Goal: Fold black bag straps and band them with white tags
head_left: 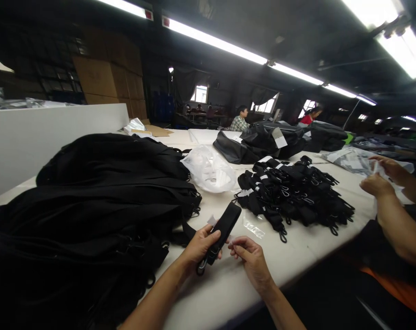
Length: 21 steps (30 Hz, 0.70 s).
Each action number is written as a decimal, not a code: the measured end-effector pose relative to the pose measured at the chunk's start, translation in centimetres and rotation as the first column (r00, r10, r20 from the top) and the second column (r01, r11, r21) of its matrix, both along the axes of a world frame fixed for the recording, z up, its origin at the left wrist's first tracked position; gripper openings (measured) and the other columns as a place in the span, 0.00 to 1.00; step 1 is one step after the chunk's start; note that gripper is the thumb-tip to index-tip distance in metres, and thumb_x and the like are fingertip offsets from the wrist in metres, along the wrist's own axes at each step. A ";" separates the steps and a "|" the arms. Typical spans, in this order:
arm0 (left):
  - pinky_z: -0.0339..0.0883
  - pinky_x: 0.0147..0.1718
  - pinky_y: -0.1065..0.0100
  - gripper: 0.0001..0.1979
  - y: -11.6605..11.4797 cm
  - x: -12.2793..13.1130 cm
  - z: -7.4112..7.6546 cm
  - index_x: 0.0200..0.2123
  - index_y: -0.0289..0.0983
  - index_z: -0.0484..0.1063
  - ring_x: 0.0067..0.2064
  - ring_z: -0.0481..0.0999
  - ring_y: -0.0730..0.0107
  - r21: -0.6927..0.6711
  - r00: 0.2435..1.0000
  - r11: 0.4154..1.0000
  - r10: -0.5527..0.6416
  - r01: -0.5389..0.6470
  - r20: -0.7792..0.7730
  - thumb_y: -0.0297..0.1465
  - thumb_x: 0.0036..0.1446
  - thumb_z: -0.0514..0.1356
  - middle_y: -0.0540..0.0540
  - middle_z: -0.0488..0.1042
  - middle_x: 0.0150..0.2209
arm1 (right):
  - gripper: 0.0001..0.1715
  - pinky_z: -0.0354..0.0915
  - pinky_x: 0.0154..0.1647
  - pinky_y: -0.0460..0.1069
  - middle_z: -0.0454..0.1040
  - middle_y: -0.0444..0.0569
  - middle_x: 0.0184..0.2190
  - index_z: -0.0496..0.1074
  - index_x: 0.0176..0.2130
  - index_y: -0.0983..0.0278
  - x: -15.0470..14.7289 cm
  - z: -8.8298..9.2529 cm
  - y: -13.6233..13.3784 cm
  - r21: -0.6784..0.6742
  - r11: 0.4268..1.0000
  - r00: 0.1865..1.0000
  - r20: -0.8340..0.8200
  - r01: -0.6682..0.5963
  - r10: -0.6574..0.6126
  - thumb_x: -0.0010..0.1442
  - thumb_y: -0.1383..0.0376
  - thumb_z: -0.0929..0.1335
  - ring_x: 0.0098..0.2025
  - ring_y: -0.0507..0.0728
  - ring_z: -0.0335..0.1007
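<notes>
My left hand (202,245) is wrapped round a folded black webbing strap (226,222) with a metal snap hook at its lower end. A small white tag (212,220) shows at the strap's left side. Close beside it, my right hand (251,261) pinches thumb and fingers together near the strap's edge. Something pale and thin seems to be at those fingertips, too small to name. A clear plastic strip (253,228) lies on the table just beyond my right hand.
Black straps with hooks (290,192) are heaped at the right, black fabric goods (91,206) at the left. Between them sits a white plastic bag (209,169). Black bags (263,140) lie behind. At the right, a co-worker's hands (379,183) hold clear plastic above the table (297,256).
</notes>
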State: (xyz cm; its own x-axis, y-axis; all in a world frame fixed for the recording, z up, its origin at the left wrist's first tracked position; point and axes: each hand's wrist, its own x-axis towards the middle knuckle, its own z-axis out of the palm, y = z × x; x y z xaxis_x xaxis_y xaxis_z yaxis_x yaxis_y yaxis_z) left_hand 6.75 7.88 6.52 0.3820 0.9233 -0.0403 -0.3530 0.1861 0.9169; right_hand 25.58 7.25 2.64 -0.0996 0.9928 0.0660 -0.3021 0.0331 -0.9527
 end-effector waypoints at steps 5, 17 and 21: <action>0.60 0.18 0.75 0.25 0.3 -0.3 -0.4 0.41 0.31 0.71 0.21 0.73 0.75 0.001 0.996 0.999 0.038 -0.038 -0.081 0.48 0.54 0.63 0.37 0.78 0.39 | 0.16 0.64 0.31 0.47 0.79 0.51 0.30 0.76 0.36 0.65 0.3 -0.2 -0.9 -0.020 0.998 0.998 -0.003 0.061 -0.061 0.50 0.60 0.77 0.30 0.53 0.70; 0.65 0.19 0.70 0.51 0.6 -3.6 2.9 0.69 0.38 0.37 0.22 0.74 0.70 0.039 0.959 0.959 0.283 -0.282 -0.027 0.42 0.54 0.66 0.37 0.78 0.41 | 0.28 0.69 0.36 0.48 0.79 0.53 0.34 0.76 0.44 0.68 -0.3 0.3 0.9 -0.113 0.959 0.965 0.071 0.259 -0.252 0.44 0.58 0.77 0.32 0.54 0.73; 0.62 0.19 0.74 0.34 0.8 -6.1 4.8 0.60 0.33 0.63 0.22 0.71 0.75 0.098 0.945 0.940 0.325 -0.328 0.043 0.42 0.54 0.65 0.40 0.77 0.35 | 0.32 0.71 0.33 0.50 0.79 0.55 0.33 0.71 0.53 0.73 -2.6 0.2 3.9 -0.050 0.961 0.918 0.312 0.272 -0.243 0.51 0.60 0.70 0.29 0.56 0.74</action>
State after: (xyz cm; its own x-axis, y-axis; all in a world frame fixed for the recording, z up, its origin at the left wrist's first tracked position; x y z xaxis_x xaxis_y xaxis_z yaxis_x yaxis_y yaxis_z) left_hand 0.62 8.67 11.28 0.0589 0.9960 0.0665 -0.4022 -0.0373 0.9148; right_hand 22.98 11.17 2.87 0.1594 0.9870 -0.0182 0.0055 -0.0193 -0.9998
